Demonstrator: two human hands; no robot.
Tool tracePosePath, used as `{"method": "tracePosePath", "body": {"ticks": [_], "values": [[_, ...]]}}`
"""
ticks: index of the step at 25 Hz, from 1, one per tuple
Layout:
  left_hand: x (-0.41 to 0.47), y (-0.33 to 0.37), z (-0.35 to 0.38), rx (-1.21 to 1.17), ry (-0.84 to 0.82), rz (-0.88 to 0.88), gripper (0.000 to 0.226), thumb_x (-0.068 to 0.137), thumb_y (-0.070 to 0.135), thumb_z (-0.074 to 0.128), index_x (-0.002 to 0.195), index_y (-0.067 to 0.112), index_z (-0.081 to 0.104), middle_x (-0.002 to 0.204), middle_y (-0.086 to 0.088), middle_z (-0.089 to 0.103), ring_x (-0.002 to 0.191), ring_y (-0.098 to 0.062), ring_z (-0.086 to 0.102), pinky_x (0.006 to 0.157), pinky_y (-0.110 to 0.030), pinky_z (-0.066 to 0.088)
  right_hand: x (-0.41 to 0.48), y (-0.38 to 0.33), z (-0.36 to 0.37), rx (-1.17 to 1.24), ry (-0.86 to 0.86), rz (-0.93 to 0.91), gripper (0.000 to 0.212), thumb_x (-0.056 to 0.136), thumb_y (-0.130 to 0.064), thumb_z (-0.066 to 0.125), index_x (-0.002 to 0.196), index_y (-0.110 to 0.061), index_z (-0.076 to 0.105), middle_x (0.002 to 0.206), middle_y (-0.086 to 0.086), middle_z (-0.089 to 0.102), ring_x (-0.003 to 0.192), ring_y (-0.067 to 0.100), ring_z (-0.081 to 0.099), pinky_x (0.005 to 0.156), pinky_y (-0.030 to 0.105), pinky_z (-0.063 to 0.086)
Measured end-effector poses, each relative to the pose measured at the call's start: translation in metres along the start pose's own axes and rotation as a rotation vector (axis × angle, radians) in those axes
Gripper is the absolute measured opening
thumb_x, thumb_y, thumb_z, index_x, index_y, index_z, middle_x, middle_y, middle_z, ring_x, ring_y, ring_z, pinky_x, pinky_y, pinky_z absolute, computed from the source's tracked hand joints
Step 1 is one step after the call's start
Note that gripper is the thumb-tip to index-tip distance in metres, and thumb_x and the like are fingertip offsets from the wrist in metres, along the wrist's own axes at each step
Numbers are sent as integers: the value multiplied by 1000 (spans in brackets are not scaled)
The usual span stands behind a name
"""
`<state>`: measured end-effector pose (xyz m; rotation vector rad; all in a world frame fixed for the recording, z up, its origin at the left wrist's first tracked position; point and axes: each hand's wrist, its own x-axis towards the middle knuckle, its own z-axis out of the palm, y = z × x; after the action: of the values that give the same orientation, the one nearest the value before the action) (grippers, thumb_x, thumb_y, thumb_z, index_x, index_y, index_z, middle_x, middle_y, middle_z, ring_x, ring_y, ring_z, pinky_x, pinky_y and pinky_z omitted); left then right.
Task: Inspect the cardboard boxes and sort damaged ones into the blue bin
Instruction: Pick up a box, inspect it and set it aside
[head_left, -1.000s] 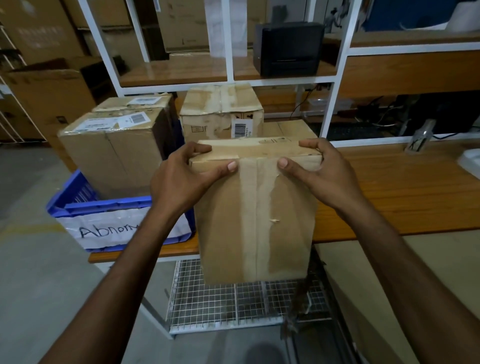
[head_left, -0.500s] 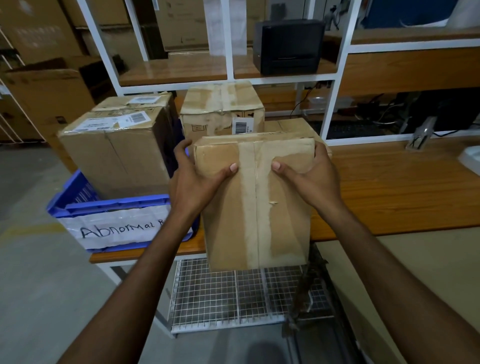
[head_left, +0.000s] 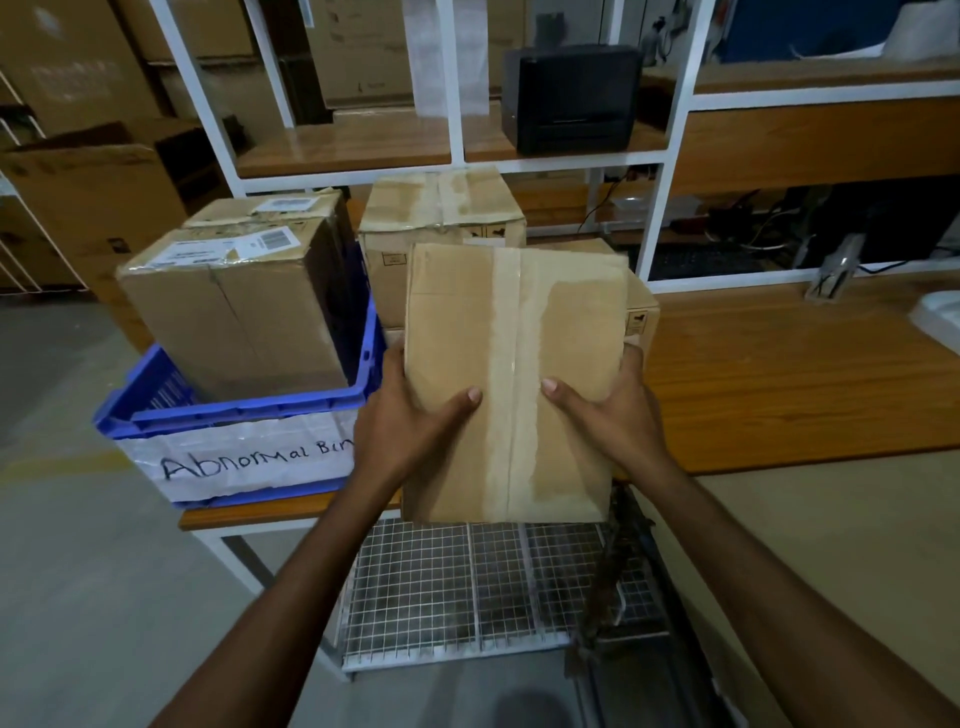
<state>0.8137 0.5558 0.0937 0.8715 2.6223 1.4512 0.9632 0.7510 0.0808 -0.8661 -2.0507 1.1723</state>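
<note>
I hold a taped cardboard box (head_left: 519, 332) upright in front of me, its taped face turned toward the camera. My left hand (head_left: 410, 421) grips its lower left side and my right hand (head_left: 613, 415) its lower right side, thumbs on the front. At the left sits the blue bin (head_left: 249, 410) with a white "Abnormal Bin" label; two labelled cardboard boxes (head_left: 234, 301) stand inside it. Behind the held box another taped box (head_left: 441, 208) rests on the wooden table (head_left: 779, 374), and a further box (head_left: 641, 312) peeks out at the right.
A white shelf frame (head_left: 457, 161) rises behind the table, with a black printer (head_left: 571, 98) on it. A wire mesh rack (head_left: 467, 587) lies under the table edge. Large cartons (head_left: 88, 197) stand at the far left on the grey floor.
The box has been tilted up and raised, so its taped face now points at me. Both hands have slid from its upper edge down to its lower sides.
</note>
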Motion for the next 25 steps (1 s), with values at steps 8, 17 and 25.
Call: {"method": "tracePosePath", "body": {"ticks": [8,17,25], "values": [[-21,-63,3,-154,-317,-138,124,65,50,97,157,36,16,147,10,49,130,-15,56,110,-46,51,-18,32,21,-16,-113,59,109,74,-55,88,156,-28,21,133,-9,52,118,17,54,91,33,45],[-41,-12,-33,-10,-124,-32,91,79,71,76,155,44,34,132,20,60,111,-9,61,93,-36,52,-45,5,-8,-18,-103,19,108,74,-57,85,157,-30,21,134,-12,49,119,15,51,96,38,49],[-63,15,-47,55,-337,-59,106,76,77,72,161,50,14,141,23,49,122,-12,58,102,-42,53,-59,-8,-36,-16,-153,33,99,71,-65,85,150,-40,32,121,-24,54,119,15,57,99,44,54]]}}
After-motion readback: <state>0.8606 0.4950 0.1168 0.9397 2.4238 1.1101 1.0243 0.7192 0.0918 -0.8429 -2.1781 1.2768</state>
